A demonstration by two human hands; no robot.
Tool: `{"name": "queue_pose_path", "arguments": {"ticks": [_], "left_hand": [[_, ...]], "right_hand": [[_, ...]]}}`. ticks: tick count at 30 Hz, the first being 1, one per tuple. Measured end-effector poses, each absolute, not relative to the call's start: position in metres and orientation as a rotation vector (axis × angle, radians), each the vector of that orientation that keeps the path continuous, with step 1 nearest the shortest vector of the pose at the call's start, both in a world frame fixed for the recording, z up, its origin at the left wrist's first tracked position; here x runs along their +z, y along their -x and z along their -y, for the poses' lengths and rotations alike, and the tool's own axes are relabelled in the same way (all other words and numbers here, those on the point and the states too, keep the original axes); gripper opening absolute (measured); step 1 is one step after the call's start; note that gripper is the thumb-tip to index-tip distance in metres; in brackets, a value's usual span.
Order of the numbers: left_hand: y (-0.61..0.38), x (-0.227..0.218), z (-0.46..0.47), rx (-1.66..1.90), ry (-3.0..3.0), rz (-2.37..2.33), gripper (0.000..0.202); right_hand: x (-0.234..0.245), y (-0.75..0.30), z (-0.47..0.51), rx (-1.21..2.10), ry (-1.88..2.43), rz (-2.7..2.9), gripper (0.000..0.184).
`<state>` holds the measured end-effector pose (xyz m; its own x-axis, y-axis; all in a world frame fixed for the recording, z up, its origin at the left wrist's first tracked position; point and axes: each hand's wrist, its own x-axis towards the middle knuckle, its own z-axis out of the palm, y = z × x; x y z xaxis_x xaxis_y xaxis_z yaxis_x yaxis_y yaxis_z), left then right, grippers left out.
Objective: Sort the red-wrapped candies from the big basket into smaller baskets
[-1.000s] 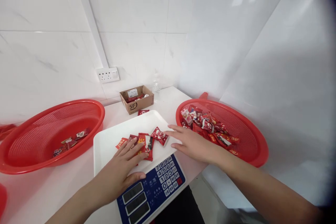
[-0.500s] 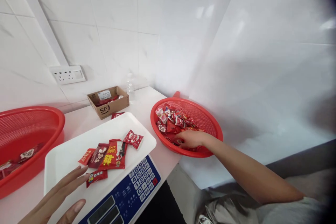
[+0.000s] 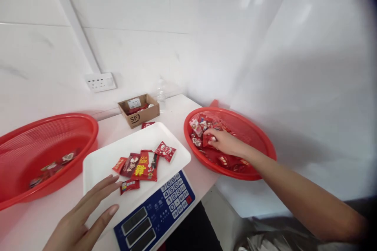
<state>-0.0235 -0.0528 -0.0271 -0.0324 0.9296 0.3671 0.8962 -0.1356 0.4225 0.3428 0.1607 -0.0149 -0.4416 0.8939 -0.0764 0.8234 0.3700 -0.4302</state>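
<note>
My left hand (image 3: 88, 208) is open, its fingers spread over the near left part of the white weighing tray (image 3: 101, 164). Several red snack packets lie on that tray; the largest packet (image 3: 145, 166) has yellow lettering, and a small packet (image 3: 129, 185) is close to my fingertips. Below the tray is the scale's blue keypad panel (image 3: 159, 208). My right hand (image 3: 224, 141) reaches into the right red basket (image 3: 265, 151), fingers closed around a red candy packet (image 3: 207, 139) among many wrapped sweets. The fingers partly hide that packet.
A second red basket (image 3: 94, 133) with a few packets stands on the left. Behind the scale are a small cardboard box (image 3: 144, 117) holding red packets and a clear plastic bottle (image 3: 161, 96). White walls close in the back and right; a wall socket (image 3: 100, 82) is at back left.
My right hand has moved toward the far left part of the basket's sweets and now grips a red packet. The left hand stays spread by the tray. The view has turned left.
</note>
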Motion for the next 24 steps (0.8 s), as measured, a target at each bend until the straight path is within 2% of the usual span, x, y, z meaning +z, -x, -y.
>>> {"name": "queue_pose_path", "arguments": {"ticks": [3, 7, 10, 13, 17, 24], "left_hand": [[0.014, -0.014, 0.051, 0.783, -2.083, -1.968, 0.036], [0.008, -0.001, 0.037, 0.704, -2.063, -1.924, 0.035], [0.012, 0.0, 0.025, 0.667, -2.071, -1.961, 0.037], [0.021, -0.004, 0.02, 0.596, -2.066, -2.016, 0.039], [0.032, -0.009, 0.024, 0.427, -2.045, -2.037, 0.045], [0.026, -0.017, 0.017, 0.266, -2.044, -1.886, 0.068]], "right_hand": [[0.003, -0.315, -0.162, 0.623, 1.404, 2.397, 0.037], [0.018, -0.252, -0.161, 0.836, 1.105, 2.408, 0.037], [0.017, -0.205, -0.159, 0.954, 0.932, 2.461, 0.039], [0.011, -0.178, -0.158, 0.932, 0.867, 2.514, 0.045], [0.007, -0.178, -0.149, 0.892, 0.769, 2.653, 0.053], [0.004, -0.202, -0.124, 0.8, 0.772, 3.039, 0.065]]}}
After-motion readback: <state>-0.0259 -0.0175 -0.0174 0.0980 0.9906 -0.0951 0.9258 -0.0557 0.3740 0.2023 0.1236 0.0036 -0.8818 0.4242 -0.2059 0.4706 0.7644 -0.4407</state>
